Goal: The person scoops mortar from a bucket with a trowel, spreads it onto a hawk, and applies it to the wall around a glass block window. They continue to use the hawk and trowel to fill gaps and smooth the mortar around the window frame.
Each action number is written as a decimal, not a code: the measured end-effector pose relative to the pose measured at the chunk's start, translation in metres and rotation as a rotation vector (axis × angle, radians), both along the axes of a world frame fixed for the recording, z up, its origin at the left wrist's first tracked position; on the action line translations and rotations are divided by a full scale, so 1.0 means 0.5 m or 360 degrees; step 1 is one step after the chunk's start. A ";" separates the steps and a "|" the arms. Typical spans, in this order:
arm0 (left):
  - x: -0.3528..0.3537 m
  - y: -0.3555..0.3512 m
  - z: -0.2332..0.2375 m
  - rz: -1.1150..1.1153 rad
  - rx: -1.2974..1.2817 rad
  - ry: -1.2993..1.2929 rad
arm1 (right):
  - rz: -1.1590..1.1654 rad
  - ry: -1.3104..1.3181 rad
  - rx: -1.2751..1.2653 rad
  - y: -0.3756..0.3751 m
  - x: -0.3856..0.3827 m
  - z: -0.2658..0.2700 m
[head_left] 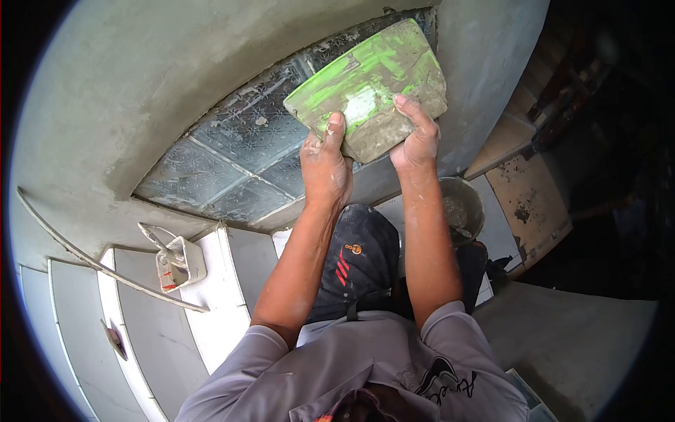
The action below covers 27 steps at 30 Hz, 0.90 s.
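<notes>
Both my hands hold a green, cement-smeared board (380,77) up in front of the glass panel. Grey mortar coats its right side and lower edge, and a pale patch shows near its middle. My left hand (326,158) grips the lower left edge, thumb on the face. At the lower right edge, my right hand (416,137) is closed the same way, with its thumb pressed on the face and its other fingers mostly hidden behind. Grey dust marks both hands.
Behind the board, a patterned glass panel (211,169) sits in a plastered wall (126,91). A bucket (471,228) of grey material stands right of my knees. Tiled steps (155,295) on the left hold a small white container (190,264) and a long curved strip (91,260).
</notes>
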State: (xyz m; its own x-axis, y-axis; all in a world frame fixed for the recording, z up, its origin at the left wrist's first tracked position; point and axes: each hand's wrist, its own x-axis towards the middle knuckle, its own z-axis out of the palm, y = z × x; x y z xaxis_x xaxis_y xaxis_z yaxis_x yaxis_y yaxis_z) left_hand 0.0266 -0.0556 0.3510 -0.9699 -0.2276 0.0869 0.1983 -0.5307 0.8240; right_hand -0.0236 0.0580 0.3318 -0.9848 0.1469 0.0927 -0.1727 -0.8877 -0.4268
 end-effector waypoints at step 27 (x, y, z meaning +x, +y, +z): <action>0.141 0.059 -0.438 -0.0801 -0.0655 -0.1216 | 0.0728 -0.1325 0.0725 0.295 0.313 -0.573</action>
State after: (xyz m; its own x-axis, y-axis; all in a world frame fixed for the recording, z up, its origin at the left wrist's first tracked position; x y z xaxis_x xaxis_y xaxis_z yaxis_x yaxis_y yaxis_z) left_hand 0.0972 -0.0263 0.1321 -0.7735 0.1320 -0.6199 -0.6299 -0.0525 0.7749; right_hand 0.1328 0.2054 0.0450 -0.7158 -0.1332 -0.6855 0.6392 -0.5201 -0.5665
